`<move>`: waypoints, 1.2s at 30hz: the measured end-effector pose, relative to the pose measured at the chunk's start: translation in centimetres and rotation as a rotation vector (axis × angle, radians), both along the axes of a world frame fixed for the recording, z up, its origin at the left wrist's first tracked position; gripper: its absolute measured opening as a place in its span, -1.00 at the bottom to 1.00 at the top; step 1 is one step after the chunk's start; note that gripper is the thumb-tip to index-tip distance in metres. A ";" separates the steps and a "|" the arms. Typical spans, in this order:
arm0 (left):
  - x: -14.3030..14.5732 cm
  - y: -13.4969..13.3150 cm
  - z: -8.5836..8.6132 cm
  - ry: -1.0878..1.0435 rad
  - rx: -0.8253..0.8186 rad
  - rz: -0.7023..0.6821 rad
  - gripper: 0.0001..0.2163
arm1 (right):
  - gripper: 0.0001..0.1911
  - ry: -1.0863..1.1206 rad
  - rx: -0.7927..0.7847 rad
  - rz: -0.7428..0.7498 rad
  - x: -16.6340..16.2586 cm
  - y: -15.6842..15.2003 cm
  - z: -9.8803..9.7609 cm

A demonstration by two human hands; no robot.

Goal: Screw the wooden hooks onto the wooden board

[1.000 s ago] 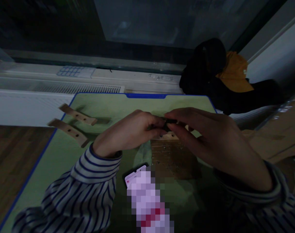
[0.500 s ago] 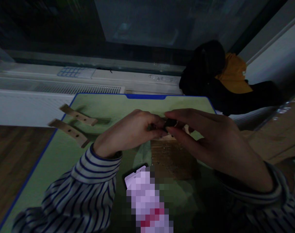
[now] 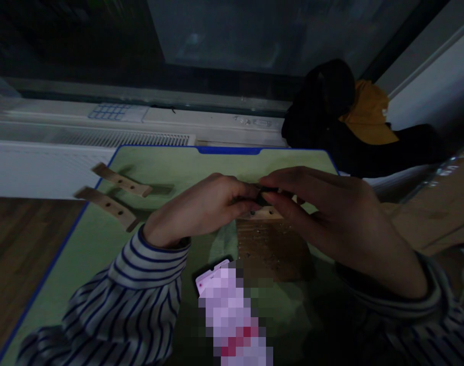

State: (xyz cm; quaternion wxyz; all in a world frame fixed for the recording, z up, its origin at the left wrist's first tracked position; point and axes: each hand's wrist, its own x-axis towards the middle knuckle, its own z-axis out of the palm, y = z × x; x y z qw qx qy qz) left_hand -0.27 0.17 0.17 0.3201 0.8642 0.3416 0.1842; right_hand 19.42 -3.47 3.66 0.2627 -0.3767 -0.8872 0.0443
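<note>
My left hand (image 3: 209, 206) and my right hand (image 3: 323, 213) meet over the middle of the green table (image 3: 171, 157), fingertips almost touching. Both are closed in a pinch on a small dark piece (image 3: 263, 196), mostly hidden by the fingers; its kind I cannot make out. Just beneath lies a pale wooden strip with holes (image 3: 261, 213), partly covered by my right hand. It borders a brown wooden board (image 3: 270, 249) with small specks scattered on it.
Two curved wooden pieces with holes (image 3: 121, 180) lie at the table's left edge, overhanging it. A lit phone (image 3: 232, 310) lies in front, its screen blurred. Behind are a radiator (image 3: 151, 138) and window sill; black and orange caps (image 3: 369, 119) sit at the right.
My right fingers have tilted and closed down over the dark piece, so less of it shows. More of the holed strip is visible below. The view has shifted slightly.
</note>
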 end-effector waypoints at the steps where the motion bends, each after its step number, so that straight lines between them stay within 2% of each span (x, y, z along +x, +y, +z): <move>1: 0.0 0.0 0.0 0.008 0.009 0.001 -0.86 | -0.80 -0.003 0.009 0.002 0.0 0.0 0.0; 7: 0.0 0.1 0.1 0.047 0.095 0.046 -0.85 | -0.76 0.000 -0.009 -0.001 -0.1 -0.1 0.0; 12: 0.0 0.1 0.0 0.016 0.050 0.041 -0.84 | -0.67 0.002 -0.024 0.007 0.0 -0.3 0.0; 22: 0.0 0.1 0.1 0.013 0.069 0.022 -0.89 | -0.75 0.004 -0.026 0.049 0.1 -0.1 -0.1; 27: 0.0 0.1 0.0 -0.037 0.006 -0.024 -0.88 | -0.78 0.003 -0.012 0.042 -0.1 0.0 -0.1; 31: 0.0 0.1 0.0 -0.030 -0.030 -0.016 -0.86 | -0.80 -0.004 0.018 0.021 -0.1 0.0 -0.2; 36: -0.2 0.1 0.1 -0.024 0.009 0.030 -0.89 | -0.81 -0.005 0.021 0.016 -0.1 0.1 -0.3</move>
